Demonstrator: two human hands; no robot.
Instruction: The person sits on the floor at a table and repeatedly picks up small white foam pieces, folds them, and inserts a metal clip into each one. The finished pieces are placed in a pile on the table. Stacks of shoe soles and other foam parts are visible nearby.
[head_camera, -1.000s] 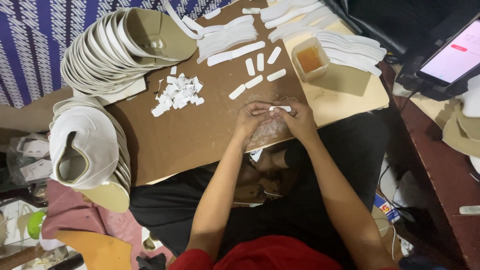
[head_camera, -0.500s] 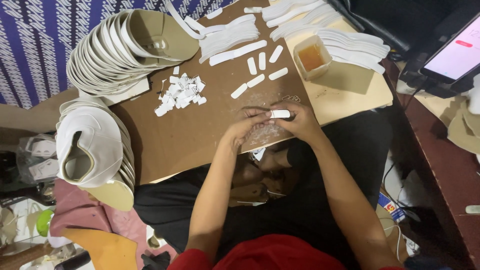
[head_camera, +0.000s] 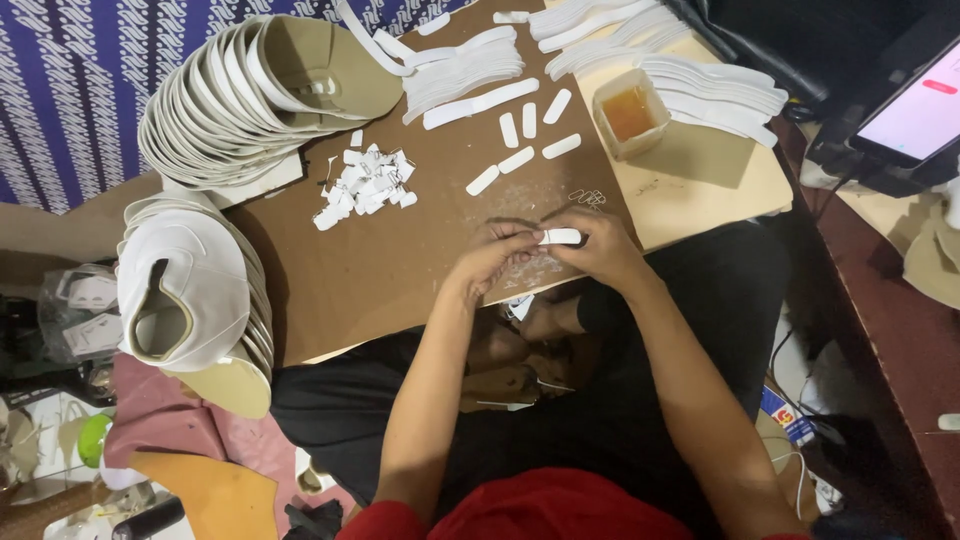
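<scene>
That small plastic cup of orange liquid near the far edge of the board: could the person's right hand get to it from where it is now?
Probably yes. The small plastic cup of orange liquid stands beyond the right hand, with only bare brown cardboard between. But both hands hold a small white strip, which must be released first.

Brown board (head_camera: 400, 270): my landmark, laid across my lap. At its near edge my left hand (head_camera: 492, 258) and right hand (head_camera: 598, 245) meet, both pinching one small white strip (head_camera: 560, 237) between the fingertips. Just beyond the hands on the board, four loose white strips (head_camera: 520, 150) lie apart from each other. Toward the board's left, a heap of small white scraps (head_camera: 362, 186). At its far left corner, a fanned stack of white shoe uppers (head_camera: 250, 95); a second stack (head_camera: 190, 300) sits off its left edge. Along its far edge, bundles of long white strips (head_camera: 465, 70). Just right of the board, a clear tub of amber glue (head_camera: 628, 112) stands on a pale board (head_camera: 720, 180).
</scene>
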